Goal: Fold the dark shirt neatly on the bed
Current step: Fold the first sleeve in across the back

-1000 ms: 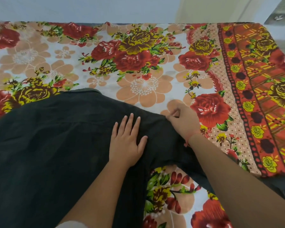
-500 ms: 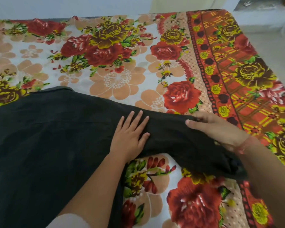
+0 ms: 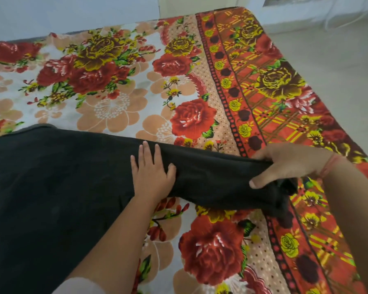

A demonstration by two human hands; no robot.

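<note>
The dark shirt (image 3: 51,187) lies spread over the left half of the bed (image 3: 119,107), and one sleeve (image 3: 217,183) stretches out to the right. My left hand (image 3: 153,175) rests flat, fingers apart, on the shirt where the sleeve joins the body. My right hand (image 3: 289,164) grips the sleeve near its cuff end, thumb under and fingers over the cloth. The cuff bunches just below that hand. A red thread band circles my right wrist.
The bed carries a floral cover with red and yellow roses and an orange patterned border (image 3: 263,102) along its right side. Pale floor (image 3: 338,71) lies beyond the right edge. A light wall (image 3: 72,11) stands behind the bed.
My right hand has slid rightwards along the sleeve from the shoulder to near the cuff, drawing it out straight. My left hand stays pressed on the shirt. The view has turned right.
</note>
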